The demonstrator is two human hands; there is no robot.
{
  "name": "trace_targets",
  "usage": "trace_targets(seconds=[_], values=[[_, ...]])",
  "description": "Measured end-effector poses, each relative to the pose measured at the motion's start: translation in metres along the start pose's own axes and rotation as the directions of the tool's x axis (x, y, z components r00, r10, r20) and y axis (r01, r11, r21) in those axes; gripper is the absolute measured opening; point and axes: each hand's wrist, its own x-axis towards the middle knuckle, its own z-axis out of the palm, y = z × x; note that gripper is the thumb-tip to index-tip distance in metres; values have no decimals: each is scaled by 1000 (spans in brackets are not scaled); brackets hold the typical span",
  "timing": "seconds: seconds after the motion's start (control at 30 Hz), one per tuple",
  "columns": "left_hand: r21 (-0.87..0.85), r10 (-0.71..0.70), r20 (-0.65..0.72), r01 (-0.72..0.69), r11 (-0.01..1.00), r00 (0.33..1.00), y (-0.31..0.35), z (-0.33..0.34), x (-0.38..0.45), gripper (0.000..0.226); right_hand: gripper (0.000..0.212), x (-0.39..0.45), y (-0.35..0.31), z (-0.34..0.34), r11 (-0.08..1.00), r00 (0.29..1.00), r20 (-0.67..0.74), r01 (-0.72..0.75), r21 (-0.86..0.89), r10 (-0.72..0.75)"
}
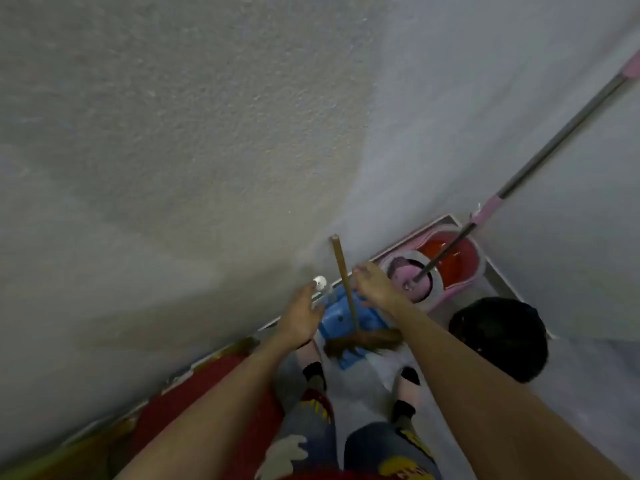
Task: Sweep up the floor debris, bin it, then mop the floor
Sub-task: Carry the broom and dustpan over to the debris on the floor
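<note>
Wooden-handled broom (346, 292) leans against the wall over a blue plastic dustpan (341, 318); right hand (375, 284) fingers loosely curled beside its handle, left hand (301, 318) fingers spread, holding nothing.

The pale floor (363, 372) holds a pink mop bucket (446, 268) in the corner. Just beside the bucket sit a black bin (498, 337) and a blue dustpan (341, 322).

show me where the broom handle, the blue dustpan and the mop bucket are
broom handle (343, 278): head view, mid-shaft of the wooden stick leaning against the wall.
blue dustpan (337, 320): head view, its blue back wall left of the stick.
mop bucket (473, 268): head view, pink rim beside the red basin.
</note>
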Motion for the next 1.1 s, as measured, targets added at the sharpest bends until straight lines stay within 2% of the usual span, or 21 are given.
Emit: trace_targets(seconds=[0.1,0.2,0.3,0.37,0.43,0.5,0.57,0.63,0.7,0.8,0.9,1.1], values=[[104,45,83,-53,993,996,-9,-10,30,52,24,24,-11,20,967,992,-52,-99,234,114],[185,60,193,-97,978,979,-15,-16,56,54,37,41,-20,28,888,975,-3,-201,413,222],[241,97,271,-165,957,958,-19,-14,75,50,64,49,-18,28,867,964,86,-263,424,250],[271,101,289,-183,945,952,-18,-10,82,47,64,45,-13,26,840,953,70,-294,456,295],[334,97,298,-199,921,950,-17,-4,87,45,51,33,-1,18,774,926,53,-342,533,373],[396,92,317,-220,891,944,-15,2,90,42,29,15,19,7,667,894,117,-404,625,432],[467,94,345,-258,846,934,-13,9,91,39,16,-4,42,-4,505,864,186,-434,746,468],[539,88,344,-273,797,935,-9,16,86,33,18,-23,68,-14,310,849,198,-381,871,490],[580,95,345,-292,760,934,-2,28,73,32,29,-44,94,-22,196,831,185,-330,924,525],[603,155,368,-363,711,917,15,61,41,33,32,-84,129,-39,213,816,160,-326,921,555],[575,189,382,-393,718,905,39,102,-2,32,33,-133,162,-71,236,816,168,-347,908,553],[592,294,365,-464,659,883,96,191,-85,25,28,-234,251,-157,460,811,144,-456,762,566]])
